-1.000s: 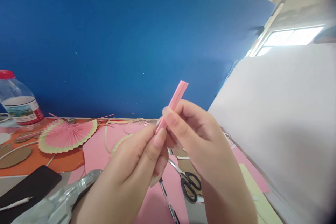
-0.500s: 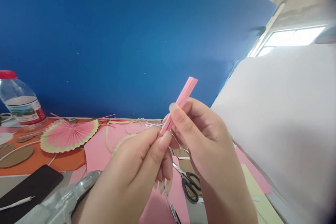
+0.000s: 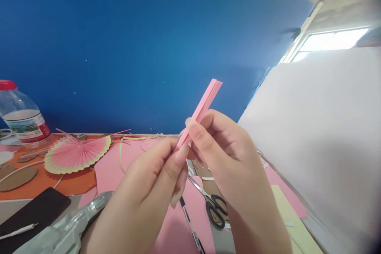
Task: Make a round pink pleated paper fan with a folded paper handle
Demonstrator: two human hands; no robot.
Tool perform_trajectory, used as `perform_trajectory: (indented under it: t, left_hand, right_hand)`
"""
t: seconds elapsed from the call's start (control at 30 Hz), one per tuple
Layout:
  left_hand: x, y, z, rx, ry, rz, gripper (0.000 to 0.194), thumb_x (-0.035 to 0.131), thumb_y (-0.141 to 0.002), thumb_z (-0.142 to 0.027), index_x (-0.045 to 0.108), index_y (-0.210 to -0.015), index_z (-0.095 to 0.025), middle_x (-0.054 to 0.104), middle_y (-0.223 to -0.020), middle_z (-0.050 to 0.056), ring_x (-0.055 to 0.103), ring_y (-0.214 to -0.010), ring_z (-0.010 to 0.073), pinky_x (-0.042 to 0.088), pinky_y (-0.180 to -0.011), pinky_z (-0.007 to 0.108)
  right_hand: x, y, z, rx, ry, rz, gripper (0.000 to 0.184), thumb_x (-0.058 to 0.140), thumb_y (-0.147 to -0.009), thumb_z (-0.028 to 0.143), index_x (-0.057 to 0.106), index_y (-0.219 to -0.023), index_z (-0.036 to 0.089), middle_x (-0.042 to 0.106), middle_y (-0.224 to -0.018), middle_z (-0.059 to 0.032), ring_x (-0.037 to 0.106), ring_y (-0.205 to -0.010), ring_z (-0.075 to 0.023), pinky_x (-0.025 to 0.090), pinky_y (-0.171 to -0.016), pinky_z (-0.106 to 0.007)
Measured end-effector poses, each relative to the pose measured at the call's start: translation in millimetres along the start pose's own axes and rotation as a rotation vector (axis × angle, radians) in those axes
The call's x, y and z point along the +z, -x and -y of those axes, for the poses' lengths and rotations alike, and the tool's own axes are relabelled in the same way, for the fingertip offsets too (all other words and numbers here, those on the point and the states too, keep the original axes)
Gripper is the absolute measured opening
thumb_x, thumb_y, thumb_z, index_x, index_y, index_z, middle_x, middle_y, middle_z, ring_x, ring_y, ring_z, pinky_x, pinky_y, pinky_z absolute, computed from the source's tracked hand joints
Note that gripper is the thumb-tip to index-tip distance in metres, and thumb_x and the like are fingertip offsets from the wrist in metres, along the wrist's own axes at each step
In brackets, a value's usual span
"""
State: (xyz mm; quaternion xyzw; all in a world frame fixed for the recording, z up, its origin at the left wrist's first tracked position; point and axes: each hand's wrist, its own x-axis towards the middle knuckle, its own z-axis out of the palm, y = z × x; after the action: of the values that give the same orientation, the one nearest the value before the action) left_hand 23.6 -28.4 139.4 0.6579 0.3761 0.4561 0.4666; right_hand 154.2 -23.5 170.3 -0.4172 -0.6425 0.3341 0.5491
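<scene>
A narrow pink folded paper strip [image 3: 205, 101] slants up to the right between my hands, its layers slightly parted at the upper end. My left hand [image 3: 154, 182] pinches the lower end between thumb and fingers. Higher up the strip, my right hand [image 3: 226, 154] grips it with thumb in front and fingers behind. Below them lie a pen [image 3: 191, 222] on pink paper [image 3: 169, 234] and black-handled scissors [image 3: 214, 208]. Part of the strip's lower end is hidden by my left fingers.
A pleated pink paper fan [image 3: 77, 154] with a yellow edge rests on orange paper [image 3: 83, 184]. To the left stand a red-capped bottle [image 3: 24, 123], a black phone-like slab [image 3: 37, 216] and a translucent grey tool, possibly a glue gun [image 3: 71, 226]. A blue board [image 3: 133, 47] rises behind.
Both hands have shifted slightly up and left with the folded strip, my right hand sliding closer to my left. More of the pen and scissors shows beneath them.
</scene>
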Motion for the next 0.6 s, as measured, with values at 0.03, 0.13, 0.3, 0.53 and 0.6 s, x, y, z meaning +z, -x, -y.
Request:
perform_trajectory:
  t: [0.03,0.13,0.3,0.53,0.6]
  left_hand:
    - [0.0,0.3,0.6,-0.006,0.006,0.0,0.038,0.036,-0.095,-0.042,0.043,-0.064,-0.021,0.04,-0.053,-0.005,0.038,-0.05,0.009,0.038,-0.047,0.017]
    - [0.6,0.3,0.9,-0.005,0.016,0.003,0.039,0.036,-0.095,-0.042,0.041,-0.063,-0.021,0.039,-0.052,-0.005,0.036,-0.048,0.0085,0.036,-0.045,0.017]
    - [0.9,-3.2,-0.1,0.007,0.025,0.036,0.041,0.036,-0.095,-0.044,0.04,-0.061,-0.021,0.039,-0.05,-0.005,0.036,-0.047,0.0086,0.036,-0.045,0.018]
    - [0.7,-2.5,-1.8,0.025,0.018,0.039,0.04,0.035,-0.095,-0.039,0.04,-0.06,-0.021,0.041,-0.048,-0.006,0.038,-0.047,0.0087,0.035,-0.047,0.02]
    - [1.6,-2.2,-2.5,0.029,0.023,0.027,0.041,0.036,-0.095,-0.04,0.04,-0.059,-0.021,0.043,-0.048,-0.005,0.04,-0.047,0.0089,0.036,-0.047,0.02]
  right_hand:
    - [0.4,0.1,-0.1,0.004,-0.018,0.006,0.033,0.055,-0.088,0.042,0.048,-0.066,0.02,0.047,-0.057,0.0073,0.039,-0.049,-0.003,0.034,-0.043,-0.015]
    - [1.2,-0.2,-0.3,0.019,-0.038,0.02,0.032,0.055,-0.089,0.043,0.049,-0.067,0.021,0.048,-0.056,0.0069,0.041,-0.049,-0.0036,0.035,-0.043,-0.016]
    - [0.8,-0.9,-1.2,-0.013,0.021,-0.009,0.031,0.055,-0.089,0.044,0.051,-0.068,0.02,0.05,-0.061,0.0049,0.046,-0.053,-0.005,0.038,-0.046,-0.018]
    - [3.0,0.0,-1.5,-0.065,0.029,-0.033,0.031,0.055,-0.09,0.04,0.051,-0.066,0.02,0.048,-0.057,0.0062,0.042,-0.049,-0.0036,0.037,-0.045,-0.018]
    - [3.4,-0.3,-1.3,-0.086,0.03,-0.046,0.032,0.055,-0.09,0.04,0.05,-0.065,0.02,0.048,-0.059,0.0056,0.043,-0.051,-0.0041,0.038,-0.046,-0.019]
